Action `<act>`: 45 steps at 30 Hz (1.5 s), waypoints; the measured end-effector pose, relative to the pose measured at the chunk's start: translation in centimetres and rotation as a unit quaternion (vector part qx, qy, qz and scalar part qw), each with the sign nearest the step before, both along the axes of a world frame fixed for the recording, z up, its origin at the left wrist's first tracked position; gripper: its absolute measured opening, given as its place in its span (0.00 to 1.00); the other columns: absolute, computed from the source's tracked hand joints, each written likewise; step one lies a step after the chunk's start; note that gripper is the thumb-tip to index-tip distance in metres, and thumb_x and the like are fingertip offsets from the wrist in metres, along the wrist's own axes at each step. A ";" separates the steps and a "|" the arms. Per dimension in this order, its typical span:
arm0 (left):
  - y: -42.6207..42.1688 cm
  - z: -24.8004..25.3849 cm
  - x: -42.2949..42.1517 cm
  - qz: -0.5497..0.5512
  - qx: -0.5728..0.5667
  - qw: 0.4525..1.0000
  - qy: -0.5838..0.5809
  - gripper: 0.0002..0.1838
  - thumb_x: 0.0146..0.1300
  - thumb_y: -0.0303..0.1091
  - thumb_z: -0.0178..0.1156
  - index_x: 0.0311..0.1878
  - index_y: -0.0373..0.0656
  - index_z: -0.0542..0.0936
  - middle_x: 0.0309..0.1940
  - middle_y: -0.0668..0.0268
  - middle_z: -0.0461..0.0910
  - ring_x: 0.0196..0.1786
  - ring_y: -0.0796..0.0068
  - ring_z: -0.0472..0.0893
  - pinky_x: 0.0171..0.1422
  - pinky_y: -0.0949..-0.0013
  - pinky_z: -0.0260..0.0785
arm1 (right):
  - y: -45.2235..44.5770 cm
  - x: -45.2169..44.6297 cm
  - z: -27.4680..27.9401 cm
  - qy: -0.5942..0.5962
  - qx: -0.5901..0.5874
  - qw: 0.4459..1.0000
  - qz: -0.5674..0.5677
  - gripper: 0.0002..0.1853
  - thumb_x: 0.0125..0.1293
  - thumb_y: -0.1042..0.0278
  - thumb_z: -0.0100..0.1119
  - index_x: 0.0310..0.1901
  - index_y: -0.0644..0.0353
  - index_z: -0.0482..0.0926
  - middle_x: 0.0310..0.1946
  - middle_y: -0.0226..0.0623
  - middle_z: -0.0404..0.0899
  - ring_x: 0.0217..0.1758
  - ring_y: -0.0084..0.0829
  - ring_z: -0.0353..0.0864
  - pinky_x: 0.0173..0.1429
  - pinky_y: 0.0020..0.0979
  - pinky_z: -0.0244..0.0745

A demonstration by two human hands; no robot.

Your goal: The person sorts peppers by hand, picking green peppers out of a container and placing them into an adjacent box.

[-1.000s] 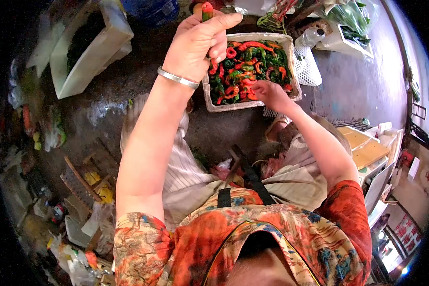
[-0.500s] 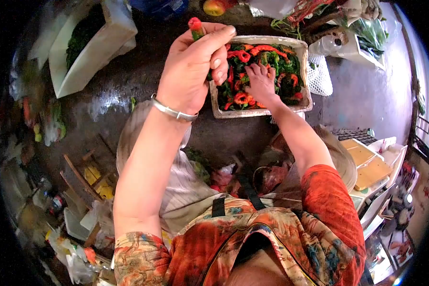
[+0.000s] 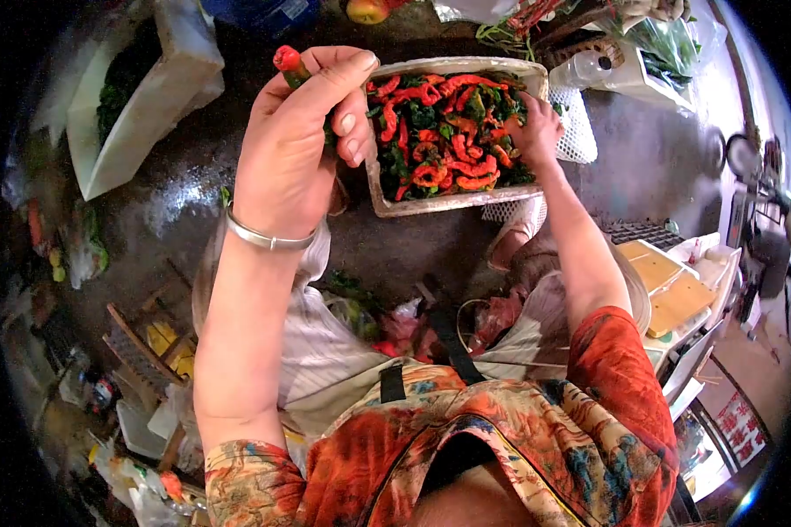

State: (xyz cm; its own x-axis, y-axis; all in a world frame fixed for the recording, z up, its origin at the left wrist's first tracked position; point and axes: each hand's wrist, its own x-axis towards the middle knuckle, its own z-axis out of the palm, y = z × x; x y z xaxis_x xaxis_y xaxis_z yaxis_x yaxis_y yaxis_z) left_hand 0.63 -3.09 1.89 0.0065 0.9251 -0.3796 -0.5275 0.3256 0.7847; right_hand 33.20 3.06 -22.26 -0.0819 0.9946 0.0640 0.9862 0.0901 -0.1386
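My left hand (image 3: 294, 132) is raised to the left of a white foam box, its fingers curled closed around chili peppers. A red tip (image 3: 286, 59) pokes out above the fist, with green beneath it. Inside the foam box (image 3: 453, 205) lie many wrinkled red chili peppers (image 3: 473, 169) mixed with dark green ones. At the box's right end, my right hand (image 3: 540, 130) reaches in with bent fingers among the peppers. A bit of green shows beside its knuckles, but what its fingertips grip is hidden.
A tilted white foam box (image 3: 141, 114) with dark greens stands at left. White netting (image 3: 576, 127) and a clear plastic bottle (image 3: 580, 68) are right of the pepper box. Bagged greens (image 3: 664, 53) sit at upper right, a yellow board (image 3: 677, 299) at lower right.
My right hand has moved from the middle of the peppers to the box's right end, uncovering red peppers. The view has shifted; my left hand still holds its chili peppers.
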 end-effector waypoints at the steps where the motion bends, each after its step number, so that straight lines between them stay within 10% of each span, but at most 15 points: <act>1: 0.0 0.0 0.0 -0.002 -0.003 1.000 0.000 0.06 0.65 0.33 0.61 0.36 0.42 0.78 0.16 0.75 0.67 0.17 0.84 0.65 0.24 0.77 0.58 | 0.4 -1.0 -0.6 0.024 -0.023 0.998 0.057 0.27 0.59 0.60 0.61 0.61 0.47 0.71 0.54 0.41 0.75 0.58 0.46 0.72 0.62 0.49 0.64; 10: 0.2 0.2 1.2 -0.006 -0.033 0.999 0.024 0.06 0.65 0.33 0.61 0.37 0.41 0.78 0.17 0.75 0.67 0.18 0.84 0.65 0.23 0.79 0.57 | -3.1 -8.9 -7.4 -0.083 -0.152 0.963 0.206 0.21 0.63 0.72 0.52 0.59 0.59 0.72 0.50 0.47 0.75 0.55 0.47 0.74 0.57 0.40 0.72; 14: -0.1 0.2 0.7 0.001 -0.034 0.999 0.010 0.06 0.65 0.33 0.61 0.37 0.42 0.78 0.17 0.75 0.67 0.18 0.84 0.65 0.23 0.78 0.57 | -1.6 -6.3 -7.1 0.324 -0.158 0.933 0.019 0.16 0.63 0.62 0.60 0.49 0.61 0.76 0.34 0.45 0.82 0.33 0.38 0.81 0.39 0.38 0.75; 18: -0.3 0.4 0.3 0.000 -0.026 1.000 0.014 0.05 0.65 0.33 0.61 0.38 0.42 0.78 0.16 0.75 0.67 0.18 0.84 0.65 0.23 0.78 0.57 | -0.8 -4.4 -6.3 0.505 -0.269 0.815 -0.091 0.18 0.63 0.64 0.55 0.51 0.64 0.75 0.40 0.45 0.82 0.43 0.34 0.82 0.48 0.34 0.75; 20: -0.4 0.5 0.3 0.000 -0.029 0.999 0.017 0.05 0.65 0.33 0.61 0.38 0.42 0.78 0.16 0.75 0.67 0.18 0.84 0.66 0.23 0.78 0.57 | -1.1 -6.8 -5.2 0.407 -0.159 0.900 0.011 0.16 0.60 0.65 0.58 0.50 0.57 0.77 0.36 0.42 0.81 0.34 0.27 0.78 0.40 0.31 0.75; 26: -0.5 0.2 0.2 0.000 -0.037 0.999 0.019 0.05 0.65 0.33 0.61 0.38 0.43 0.79 0.17 0.75 0.68 0.18 0.84 0.66 0.23 0.78 0.57 | -0.9 -14.3 -6.6 0.257 -0.245 0.929 -0.102 0.45 0.46 0.43 0.72 0.61 0.65 0.68 0.45 0.54 0.81 0.50 0.49 0.81 0.55 0.42 0.74; 32: -0.5 0.6 -0.2 0.002 -0.041 0.999 0.032 0.09 0.67 0.34 0.57 0.45 0.40 0.76 0.18 0.75 0.62 0.18 0.84 0.61 0.24 0.76 0.56 | 0.1 -9.4 -5.4 0.275 -0.266 0.923 -0.045 0.32 0.48 0.53 0.69 0.55 0.57 0.76 0.39 0.43 0.83 0.41 0.39 0.81 0.48 0.36 0.75; 35: -0.7 0.9 -0.4 0.006 -0.038 0.998 0.054 0.08 0.68 0.35 0.56 0.43 0.41 0.76 0.19 0.76 0.62 0.19 0.84 0.62 0.26 0.76 0.55 | -0.9 -5.4 -3.1 0.440 -0.368 0.803 -0.163 0.26 0.55 0.61 0.67 0.58 0.54 0.76 0.46 0.41 0.82 0.48 0.39 0.82 0.52 0.36 0.76; 37: -0.8 0.7 -0.5 0.004 -0.037 0.998 0.053 0.08 0.67 0.35 0.56 0.43 0.40 0.77 0.19 0.76 0.62 0.19 0.84 0.62 0.26 0.76 0.55 | -1.3 -3.3 -3.5 0.703 -0.394 0.551 -0.216 0.21 0.59 0.70 0.62 0.55 0.54 0.73 0.42 0.34 0.74 0.40 0.27 0.73 0.44 0.35 0.71; 45: -0.8 0.5 0.0 0.011 -0.020 0.998 0.053 0.08 0.67 0.35 0.57 0.42 0.40 0.77 0.18 0.75 0.63 0.19 0.84 0.62 0.25 0.76 0.55 | -2.1 -5.9 -1.4 0.720 -0.432 0.501 -0.209 0.18 0.62 0.61 0.62 0.51 0.58 0.75 0.37 0.29 0.73 0.33 0.22 0.70 0.33 0.25 0.69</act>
